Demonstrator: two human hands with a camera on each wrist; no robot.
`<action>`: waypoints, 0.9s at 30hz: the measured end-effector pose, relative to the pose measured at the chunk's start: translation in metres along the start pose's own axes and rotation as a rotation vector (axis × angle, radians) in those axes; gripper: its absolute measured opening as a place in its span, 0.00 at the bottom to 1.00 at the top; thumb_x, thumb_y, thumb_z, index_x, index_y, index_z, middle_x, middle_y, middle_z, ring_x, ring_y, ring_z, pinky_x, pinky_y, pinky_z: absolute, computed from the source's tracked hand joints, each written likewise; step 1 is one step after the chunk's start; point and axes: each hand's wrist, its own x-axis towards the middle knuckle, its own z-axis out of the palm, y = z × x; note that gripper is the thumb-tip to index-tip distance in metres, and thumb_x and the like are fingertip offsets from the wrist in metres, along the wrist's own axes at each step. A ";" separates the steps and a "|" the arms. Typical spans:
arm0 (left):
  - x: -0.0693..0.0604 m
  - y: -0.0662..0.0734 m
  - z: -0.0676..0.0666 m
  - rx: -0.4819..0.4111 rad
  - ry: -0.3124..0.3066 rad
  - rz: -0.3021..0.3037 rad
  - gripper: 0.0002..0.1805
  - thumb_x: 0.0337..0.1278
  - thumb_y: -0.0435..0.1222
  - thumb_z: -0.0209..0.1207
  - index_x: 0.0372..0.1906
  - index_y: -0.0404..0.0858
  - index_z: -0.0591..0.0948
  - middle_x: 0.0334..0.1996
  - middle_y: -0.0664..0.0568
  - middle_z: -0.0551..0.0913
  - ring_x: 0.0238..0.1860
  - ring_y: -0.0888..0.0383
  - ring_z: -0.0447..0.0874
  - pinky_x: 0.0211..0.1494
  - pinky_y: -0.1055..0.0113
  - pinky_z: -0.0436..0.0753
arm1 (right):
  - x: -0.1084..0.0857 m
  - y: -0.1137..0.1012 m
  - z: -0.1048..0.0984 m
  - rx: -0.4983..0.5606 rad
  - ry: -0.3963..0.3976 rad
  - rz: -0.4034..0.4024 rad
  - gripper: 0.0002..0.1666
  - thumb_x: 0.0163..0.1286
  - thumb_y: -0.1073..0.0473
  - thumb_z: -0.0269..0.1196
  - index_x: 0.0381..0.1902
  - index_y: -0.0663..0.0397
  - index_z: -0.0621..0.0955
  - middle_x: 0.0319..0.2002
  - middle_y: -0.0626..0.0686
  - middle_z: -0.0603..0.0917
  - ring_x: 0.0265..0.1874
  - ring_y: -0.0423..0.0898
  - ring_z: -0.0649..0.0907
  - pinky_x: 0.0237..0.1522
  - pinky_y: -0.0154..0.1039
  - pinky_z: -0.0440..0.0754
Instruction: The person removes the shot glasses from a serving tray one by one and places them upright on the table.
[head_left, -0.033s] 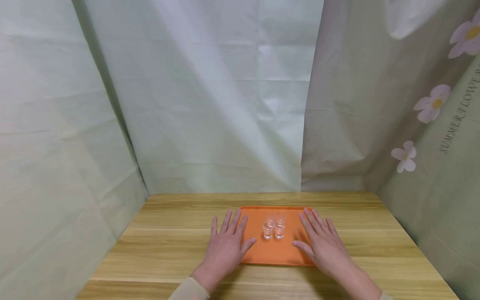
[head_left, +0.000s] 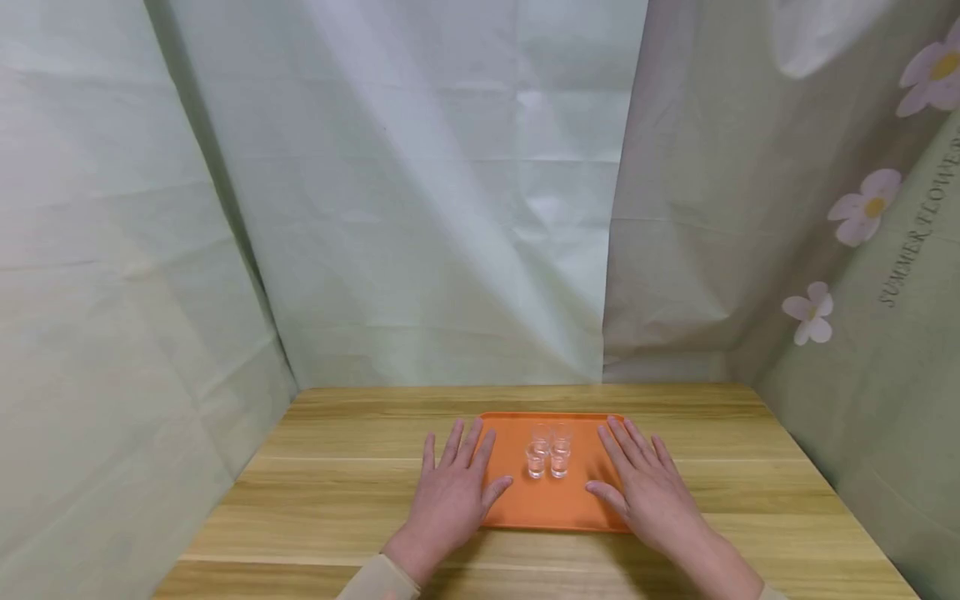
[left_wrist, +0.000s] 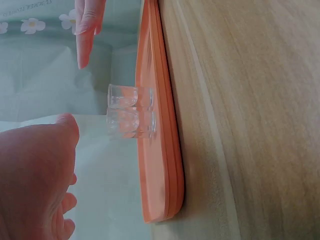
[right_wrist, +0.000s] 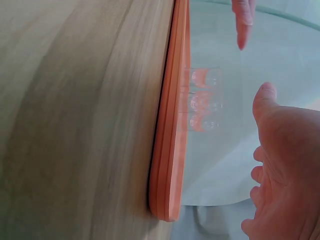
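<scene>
An orange tray [head_left: 551,510] lies on the wooden table, and several small clear shot glasses [head_left: 559,463] stand upright on it in a tight cluster. My left hand [head_left: 452,493] is spread over the tray's left edge, palm down and fingers straight. Over the right edge, my right hand [head_left: 654,497] is held the same way. Both wrist views show a gap between the hands and the tray. Neither hand holds or touches the glasses. In the left wrist view, the glasses [left_wrist: 123,97] overlap one another, so some are partly hidden.
The wood-grain table [head_left: 337,483] extends on both sides of the tray. Pale green cloth [head_left: 450,208] hangs behind it and at the left. A cloth panel with printed flowers [head_left: 866,208] hangs at the right.
</scene>
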 end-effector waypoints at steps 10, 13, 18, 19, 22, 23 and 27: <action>-0.002 -0.002 0.000 -0.002 -0.005 -0.015 0.41 0.84 0.62 0.51 0.86 0.41 0.68 0.87 0.44 0.61 0.88 0.38 0.51 0.84 0.25 0.51 | 0.001 0.000 0.000 -0.005 0.006 -0.010 0.50 0.81 0.35 0.64 0.86 0.59 0.65 0.86 0.62 0.62 0.85 0.65 0.61 0.82 0.74 0.56; -0.003 -0.003 0.001 -0.009 -0.010 -0.020 0.40 0.84 0.62 0.51 0.85 0.41 0.69 0.87 0.43 0.61 0.88 0.38 0.51 0.84 0.25 0.51 | 0.000 0.001 0.001 -0.002 -0.003 -0.005 0.50 0.82 0.35 0.64 0.86 0.59 0.65 0.86 0.61 0.62 0.85 0.65 0.61 0.82 0.73 0.56; -0.004 -0.005 0.003 -0.029 -0.024 -0.028 0.40 0.84 0.62 0.52 0.85 0.40 0.70 0.86 0.44 0.63 0.88 0.37 0.52 0.84 0.25 0.51 | -0.002 0.004 0.003 -0.001 -0.002 0.001 0.50 0.81 0.36 0.65 0.86 0.59 0.66 0.86 0.62 0.63 0.85 0.65 0.61 0.83 0.71 0.56; -0.004 -0.006 0.004 -0.031 -0.022 -0.028 0.40 0.84 0.62 0.52 0.84 0.40 0.70 0.86 0.43 0.63 0.87 0.37 0.53 0.84 0.25 0.52 | -0.003 0.006 0.005 -0.006 0.001 -0.002 0.50 0.81 0.35 0.64 0.86 0.59 0.66 0.85 0.62 0.63 0.85 0.65 0.62 0.83 0.71 0.56; -0.005 -0.008 0.006 -0.036 -0.020 -0.030 0.40 0.84 0.61 0.52 0.84 0.39 0.71 0.86 0.43 0.64 0.87 0.36 0.54 0.84 0.25 0.53 | -0.004 0.009 0.007 -0.012 -0.003 0.000 0.50 0.81 0.34 0.63 0.86 0.59 0.66 0.85 0.62 0.64 0.84 0.66 0.63 0.82 0.71 0.57; -0.005 -0.008 0.006 -0.040 -0.020 -0.030 0.40 0.84 0.61 0.53 0.84 0.39 0.72 0.85 0.42 0.65 0.87 0.36 0.54 0.84 0.24 0.53 | -0.005 0.010 0.007 -0.012 -0.006 0.004 0.50 0.81 0.34 0.63 0.86 0.59 0.66 0.85 0.62 0.64 0.84 0.66 0.62 0.82 0.71 0.58; -0.007 -0.012 0.010 -0.053 -0.033 -0.031 0.39 0.84 0.60 0.54 0.83 0.38 0.72 0.84 0.41 0.66 0.87 0.35 0.54 0.83 0.24 0.55 | -0.009 0.012 0.007 -0.003 -0.025 0.022 0.50 0.81 0.34 0.64 0.86 0.58 0.67 0.85 0.62 0.65 0.84 0.65 0.63 0.81 0.74 0.58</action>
